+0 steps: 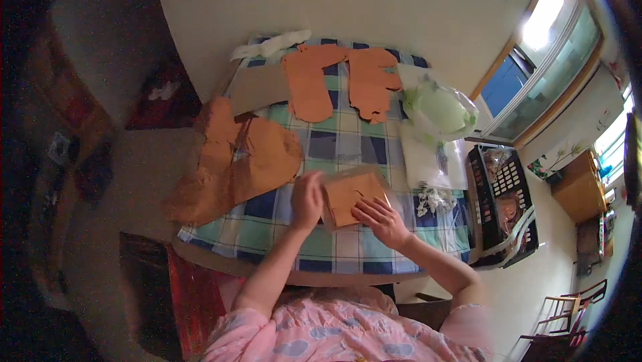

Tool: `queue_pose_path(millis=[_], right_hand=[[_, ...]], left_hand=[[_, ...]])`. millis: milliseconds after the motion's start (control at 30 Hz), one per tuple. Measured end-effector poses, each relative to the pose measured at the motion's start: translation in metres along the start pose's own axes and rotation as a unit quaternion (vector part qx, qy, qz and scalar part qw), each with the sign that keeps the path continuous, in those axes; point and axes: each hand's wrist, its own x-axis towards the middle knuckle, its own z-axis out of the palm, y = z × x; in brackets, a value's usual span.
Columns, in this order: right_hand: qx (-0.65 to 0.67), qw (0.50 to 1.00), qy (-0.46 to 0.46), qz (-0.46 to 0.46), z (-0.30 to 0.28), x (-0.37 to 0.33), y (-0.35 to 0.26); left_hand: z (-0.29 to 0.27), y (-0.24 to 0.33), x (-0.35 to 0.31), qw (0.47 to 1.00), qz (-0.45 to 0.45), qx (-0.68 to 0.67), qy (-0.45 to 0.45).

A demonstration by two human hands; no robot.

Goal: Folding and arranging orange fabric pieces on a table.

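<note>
A flat orange-tan piece (342, 209) lies inside a clear plastic bag (378, 173) on the checked cloth in front of me. My right hand (382, 221) rests on the packet's right side, fingers stretched out over its surface. Along the left edge stands my left hand (307, 200), turned on its side and slightly blurred; whether it grips the bag's edge is hidden. Beyond the packet lie two stacks of orange cut shapes, a left stack (311, 87) and a right stack (372, 84). A large crumpled orange-brown sheet (257, 154) spreads at the left.
Pale green plastic bags (438, 111) sit at the far right of the checked cloth (321, 245), with a bunch of white strips (435, 201) nearer. A black basket (505, 201) stands beyond the right edge. A white bundle (274, 44) lies against the far wall (348, 1).
</note>
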Motion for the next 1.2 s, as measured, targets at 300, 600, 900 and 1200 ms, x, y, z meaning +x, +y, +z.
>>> queue_pose_path(millis=[300,600,900,1200], right_hand=[[0.062,0.992,0.062,0.092,-0.022,0.036,-0.018],[0.098,0.991,0.041,0.086,-0.027,0.048,-0.027],[0.059,0.989,0.034,0.134,-0.002,0.023,0.000],[0.060,0.990,0.076,0.103,0.013,0.046,-0.005]], left_hand=[[0.005,0.025,-0.040,0.883,-0.317,-0.346,-0.033],[0.148,-0.122,-0.100,0.447,-0.487,-0.750,0.014],[0.234,-0.143,-0.115,0.357,-0.446,-0.820,-0.034],[0.192,-0.104,-0.101,0.471,-0.474,-0.738,-0.094]])
